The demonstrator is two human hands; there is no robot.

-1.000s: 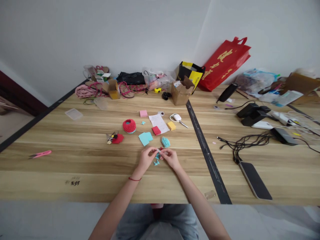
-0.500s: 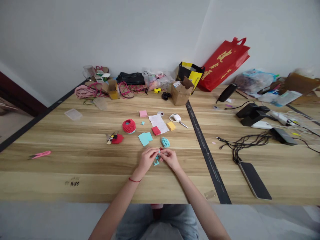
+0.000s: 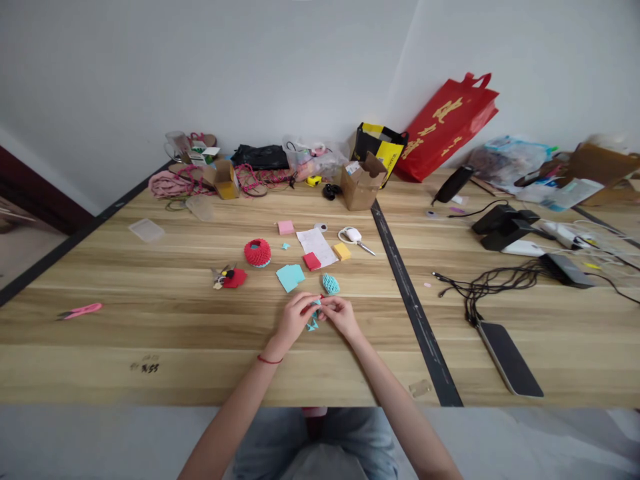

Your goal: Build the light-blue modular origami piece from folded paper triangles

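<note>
Blue paper piece [image 3: 317, 302] | left hand [image 3: 293, 319], right hand [image 3: 344, 317]: grips clamped on it | cardboard box [image 3: 358, 192]: contents hidden

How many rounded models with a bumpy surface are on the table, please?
2. The red model is left of the blue sheets, slightly farther; the blue model is just beyond the right hand. It and the left hand partly hide small blue bits, not counted.
</note>
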